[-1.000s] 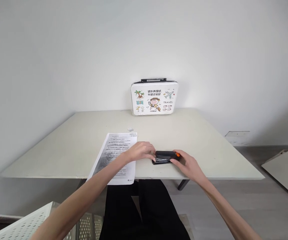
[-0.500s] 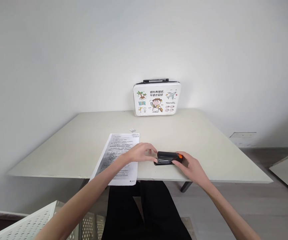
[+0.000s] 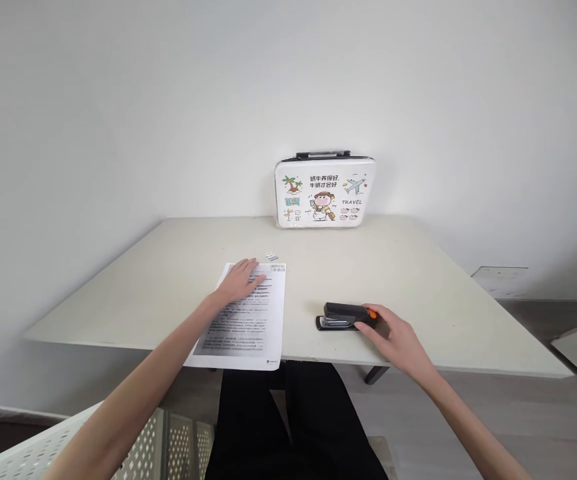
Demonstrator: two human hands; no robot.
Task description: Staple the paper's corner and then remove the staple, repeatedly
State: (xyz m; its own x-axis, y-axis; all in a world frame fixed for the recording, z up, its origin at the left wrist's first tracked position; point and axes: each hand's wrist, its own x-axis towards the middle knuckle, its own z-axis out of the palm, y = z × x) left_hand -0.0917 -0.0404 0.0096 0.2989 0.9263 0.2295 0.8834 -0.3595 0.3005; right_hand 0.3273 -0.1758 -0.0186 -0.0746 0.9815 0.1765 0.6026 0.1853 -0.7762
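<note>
My left hand [image 3: 241,281] lies flat with fingers stretched on the upper left part of a printed paper sheet [image 3: 248,333]. The sheet's lower edge hangs a little past the front of the table; whether it is one sheet or a stack I cannot tell. To the right of the paper, my right hand [image 3: 399,340] grips the rear end of a black stapler [image 3: 343,311] with an orange patch. The stapler rests on the tabletop, its nose pointing left and its jaw parted.
At the back of the white table [image 3: 193,233], a white case [image 3: 324,193] with cartoon travel pictures stands against the wall. Some small staple strips [image 3: 271,256] lie just beyond the paper. A white perforated basket [image 3: 33,440] is below at the left.
My left hand has left the stapler's front end and moved left onto the paper. My right hand has stayed on the stapler. The view has shifted slightly.
</note>
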